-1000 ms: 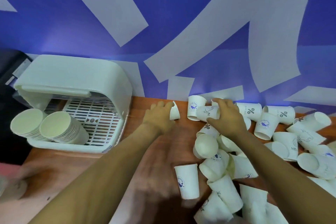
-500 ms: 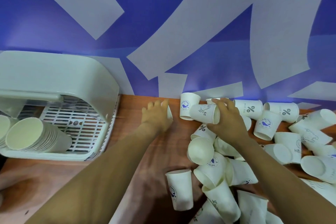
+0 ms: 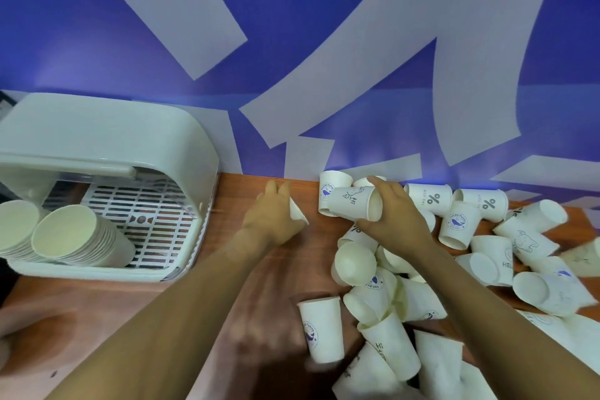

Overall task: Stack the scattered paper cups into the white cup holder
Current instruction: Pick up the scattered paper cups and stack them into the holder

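Nearest the viewer, an upright white paper cup with a blue round logo (image 3: 321, 330) stands at the edge of the loose heap of white paper cups (image 3: 454, 276) on the brown wooden table (image 3: 246, 273), well short of either hand. Farther on, the right hand (image 3: 391, 214) curls its fingers (image 3: 378, 183) round a tilted white paper cup printed "Hi" (image 3: 355, 203), its mouth toward the palm. Left of those fingers, the left hand (image 3: 271, 219) grips a second white paper cup (image 3: 297, 211); only its rim shows.

I'd nest one cup into the other, mouths aligned, squeezing lightly so the walls don't crumple, then carry them left to the white plastic cup holder (image 3: 136, 146), where two stacks of nested cups (image 3: 61, 237) lie.

The left fingertips are hidden; the holder's left side is cut off.
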`<state>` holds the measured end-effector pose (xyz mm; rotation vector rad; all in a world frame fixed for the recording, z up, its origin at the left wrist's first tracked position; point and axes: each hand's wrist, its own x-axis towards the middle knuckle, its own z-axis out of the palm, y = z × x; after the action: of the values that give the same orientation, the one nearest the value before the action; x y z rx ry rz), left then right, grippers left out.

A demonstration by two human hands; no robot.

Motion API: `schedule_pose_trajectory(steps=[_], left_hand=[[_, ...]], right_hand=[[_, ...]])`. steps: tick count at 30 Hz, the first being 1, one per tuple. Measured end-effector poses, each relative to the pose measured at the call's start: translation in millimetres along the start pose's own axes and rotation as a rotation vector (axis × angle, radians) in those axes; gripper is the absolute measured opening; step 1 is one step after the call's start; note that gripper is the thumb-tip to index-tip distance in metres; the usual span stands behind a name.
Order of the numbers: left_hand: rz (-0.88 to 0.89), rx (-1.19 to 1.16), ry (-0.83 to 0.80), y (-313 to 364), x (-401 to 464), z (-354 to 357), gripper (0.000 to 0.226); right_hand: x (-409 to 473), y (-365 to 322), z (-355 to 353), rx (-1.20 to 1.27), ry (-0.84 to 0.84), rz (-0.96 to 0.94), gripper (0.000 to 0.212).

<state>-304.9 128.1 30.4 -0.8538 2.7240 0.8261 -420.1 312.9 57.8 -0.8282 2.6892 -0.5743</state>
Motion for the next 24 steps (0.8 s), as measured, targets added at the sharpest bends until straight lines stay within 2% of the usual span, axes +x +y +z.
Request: schedule_pose_trajectory(steps=[9,18,24], left_hand=[[0.112,-0.151,0.154,-24,-66,-53,0.073],[0.125,-0.178,0.15,-59,-130,-98,0.079],[0.158,-0.077,0.16,-106,-170,-134,0.076]], right_hand=[[-24,-70,4,0.058,0.038,-0.051,0.085],[-68,-127,8,0.049,0.081,-0.116,0.077],[-101,-189,23,0.011,0.091,-0.082,0.073]])
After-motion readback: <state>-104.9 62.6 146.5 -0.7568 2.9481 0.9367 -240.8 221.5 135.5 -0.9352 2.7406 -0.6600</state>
